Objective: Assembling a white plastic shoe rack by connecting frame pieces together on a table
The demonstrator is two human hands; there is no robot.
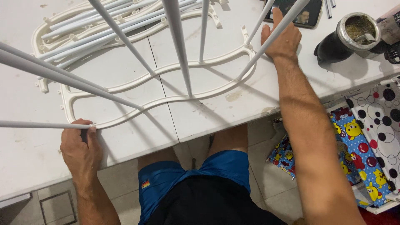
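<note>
A white plastic frame (175, 68) with wavy bars lies flat on the white table (233, 104). Several white rods (177, 37) stand upright in its sockets and rise toward the camera. My left hand (80, 148) grips the frame's near left corner, where one rod (41, 124) is seated. Far to the right, my right hand (282, 37) wraps around the base of another rod (260, 21) at the frame's far right end.
More white frames and loose rods (96, 25) are piled at the table's back left. A phone (306, 14) and a dark gourd cup with a metal rim (348, 35) sit at the back right. Patterned fabric sheets (366, 141) lie on the floor to the right.
</note>
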